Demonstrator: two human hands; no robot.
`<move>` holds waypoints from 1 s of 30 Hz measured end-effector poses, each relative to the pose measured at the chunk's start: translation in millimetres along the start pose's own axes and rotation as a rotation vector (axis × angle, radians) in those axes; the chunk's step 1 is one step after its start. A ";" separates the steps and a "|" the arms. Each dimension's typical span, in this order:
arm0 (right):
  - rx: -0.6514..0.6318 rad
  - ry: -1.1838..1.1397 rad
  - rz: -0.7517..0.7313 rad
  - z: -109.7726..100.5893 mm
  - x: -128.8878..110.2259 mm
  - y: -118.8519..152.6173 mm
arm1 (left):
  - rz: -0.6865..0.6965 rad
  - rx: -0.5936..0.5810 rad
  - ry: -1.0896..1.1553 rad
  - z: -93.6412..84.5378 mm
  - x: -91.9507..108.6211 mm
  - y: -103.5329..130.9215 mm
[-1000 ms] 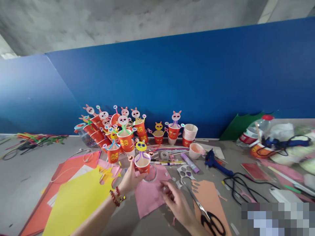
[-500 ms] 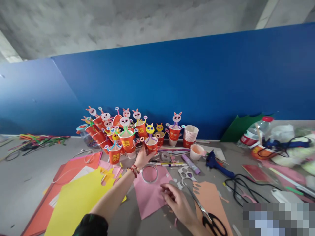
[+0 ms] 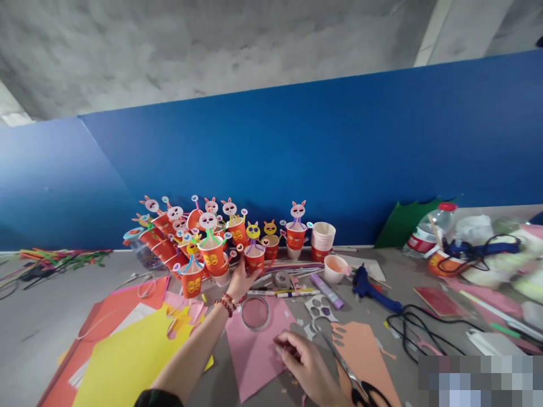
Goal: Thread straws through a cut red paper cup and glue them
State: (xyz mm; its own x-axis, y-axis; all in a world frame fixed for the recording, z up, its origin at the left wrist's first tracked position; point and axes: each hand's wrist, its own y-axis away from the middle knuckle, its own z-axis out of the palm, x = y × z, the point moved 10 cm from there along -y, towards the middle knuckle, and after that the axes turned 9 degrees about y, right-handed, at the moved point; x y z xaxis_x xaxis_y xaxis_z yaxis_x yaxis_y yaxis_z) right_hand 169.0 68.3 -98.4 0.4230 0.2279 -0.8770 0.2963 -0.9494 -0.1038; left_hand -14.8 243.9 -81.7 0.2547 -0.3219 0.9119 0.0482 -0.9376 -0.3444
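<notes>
My left hand (image 3: 240, 282), with beaded bracelets at the wrist, has its fingers round the lower part of a red paper cup (image 3: 254, 261) that carries a yellow cat face and purple pipe-cleaner limbs. More red cups with rabbit and cat faces crowd to its left, such as one with a green-limbed rabbit (image 3: 212, 257). Loosely curled and seemingly holding nothing, my right hand (image 3: 306, 364) hovers by the right edge of a pink paper sheet (image 3: 258, 362). Scissors (image 3: 345, 367) lie just right of it, over an orange sheet (image 3: 369, 353).
A purple-limbed rabbit cup (image 3: 296, 234) and a cup stack (image 3: 323, 240) stand near the blue partition (image 3: 271, 152). A blue glue gun (image 3: 375, 291) with a black cord lies right. Yellow paper (image 3: 131, 356) covers the left; a clear tape roll (image 3: 255, 312) rests on the pink sheet.
The view has tilted slightly upward and shifted a little right, so the table's things appear lower and further left. Left hand stays at the cat cup; right hand stays curled.
</notes>
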 end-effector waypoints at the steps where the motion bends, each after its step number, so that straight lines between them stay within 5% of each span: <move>1: 0.001 0.003 0.002 0.0 0.6 -0.2 | -0.009 0.000 -0.013 -0.8 -2.0 -0.1; 16: -0.001 0.026 0.007 0.0 0.6 0.2 | -0.022 0.016 -0.065 2.4 -7.1 -0.2; 25: 0.067 0.009 0.020 -5.6 3.2 2.7 | 0.058 -0.029 0.016 12.3 40.7 10.3; 30: 0.330 -0.088 0.013 -38.5 11.7 6.9 | 0.151 -0.151 -0.047 29.9 60.9 55.8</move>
State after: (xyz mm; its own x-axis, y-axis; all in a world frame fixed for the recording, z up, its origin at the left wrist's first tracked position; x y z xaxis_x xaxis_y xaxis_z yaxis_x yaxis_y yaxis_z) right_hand 209.0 72.6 -91.3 0.3455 0.2091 -0.9148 -0.0082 -0.9741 -0.2258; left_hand 32.4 175.9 -52.1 0.2934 -0.4566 0.8399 -0.1378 -0.8896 -0.4355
